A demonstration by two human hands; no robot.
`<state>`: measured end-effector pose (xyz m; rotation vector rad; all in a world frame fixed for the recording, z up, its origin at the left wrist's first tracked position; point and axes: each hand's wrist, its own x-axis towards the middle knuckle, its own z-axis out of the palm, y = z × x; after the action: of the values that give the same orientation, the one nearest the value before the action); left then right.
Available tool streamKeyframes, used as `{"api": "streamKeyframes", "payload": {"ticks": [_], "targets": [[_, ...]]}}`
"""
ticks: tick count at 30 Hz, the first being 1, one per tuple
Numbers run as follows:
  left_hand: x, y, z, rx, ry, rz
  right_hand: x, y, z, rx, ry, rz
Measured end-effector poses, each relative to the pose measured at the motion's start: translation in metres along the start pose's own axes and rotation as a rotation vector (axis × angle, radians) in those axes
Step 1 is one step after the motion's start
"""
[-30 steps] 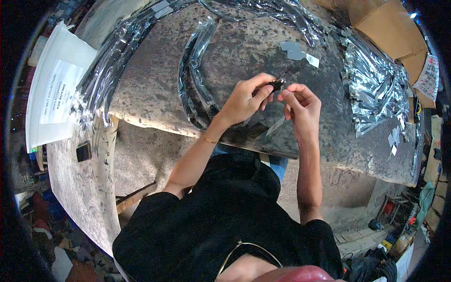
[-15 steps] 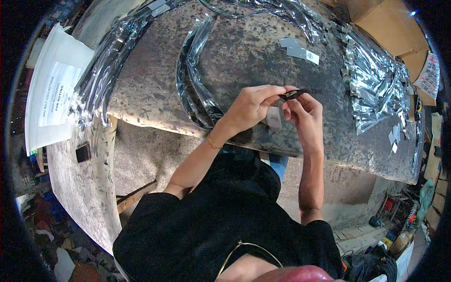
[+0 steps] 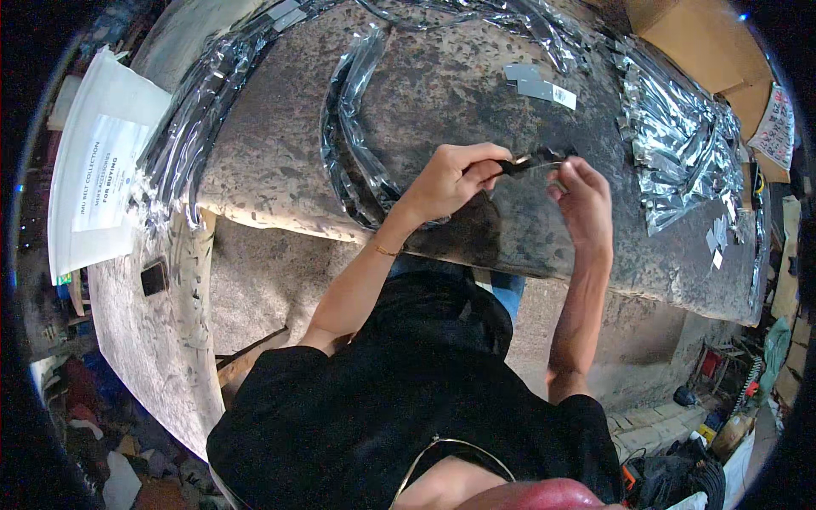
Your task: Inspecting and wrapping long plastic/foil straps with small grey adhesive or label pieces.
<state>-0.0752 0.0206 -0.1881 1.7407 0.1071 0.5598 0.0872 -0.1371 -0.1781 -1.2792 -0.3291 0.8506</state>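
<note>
My left hand (image 3: 463,178) pinches a short dark end of what looks like a black belt (image 3: 531,160), with a glint of metal on it, above the table. The fingers of my right hand (image 3: 583,202) are bent and closed at the other side of that piece, its fingertips at a thin shiny edge; they are slightly blurred. Beside my left wrist, a black belt in clear plastic wrap (image 3: 336,127) lies curved on the table, partly hidden by the hand. Whether it joins the piece I hold, I cannot tell.
Wrapped black strips lie at the left (image 3: 200,110) and in a shiny pile (image 3: 680,136) at the right. Grey and white tags (image 3: 541,87) rest on the stained table (image 3: 450,93), more tags (image 3: 719,238) near its right edge. A white tub (image 3: 106,170) stands left; a cardboard box (image 3: 693,42) back right.
My right hand has moved right, away from my left, and the dark piece now stretches between them. The pale tag that hung below my hands no longer shows.
</note>
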Motion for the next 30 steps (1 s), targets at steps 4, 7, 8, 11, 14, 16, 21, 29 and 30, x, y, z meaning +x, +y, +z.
{"api": "streamKeyframes", "payload": {"ticks": [4, 7, 8, 11, 14, 16, 21, 29, 30], "targets": [[-0.003, -0.004, -0.009, -0.240, 0.023, -0.321, 0.005, 0.001, -0.008, 0.370, 0.034, -0.074], [-0.004, -0.007, -0.006, -0.377, 0.033, -0.381, 0.006, 0.011, -0.008, 0.499, 0.037, -0.188], [-0.002, -0.005, -0.003, -0.374, 0.035, -0.369, 0.005, 0.014, -0.009, 0.540, 0.022, -0.251], [-0.001, -0.006, 0.002, -0.344, 0.025, -0.356, 0.007, 0.008, -0.001, 0.503, -0.179, -0.420], [-0.002, -0.010, 0.001, -0.342, 0.014, -0.338, -0.013, -0.013, 0.019, -0.126, -0.061, -0.366], [-0.003, -0.010, 0.002, -0.369, 0.011, -0.327, -0.016, -0.017, 0.028, -0.253, -0.060, -0.402], [-0.001, -0.003, 0.007, -0.396, 0.028, -0.338, -0.022, -0.009, 0.030, -0.538, -0.113, -0.250], [-0.004, -0.002, 0.010, -0.432, 0.080, -0.346, -0.031, 0.003, 0.041, -0.622, -0.081, -0.271], [-0.004, -0.002, 0.009, -0.453, 0.138, -0.325, -0.034, 0.007, 0.040, -0.528, -0.072, -0.259]]}}
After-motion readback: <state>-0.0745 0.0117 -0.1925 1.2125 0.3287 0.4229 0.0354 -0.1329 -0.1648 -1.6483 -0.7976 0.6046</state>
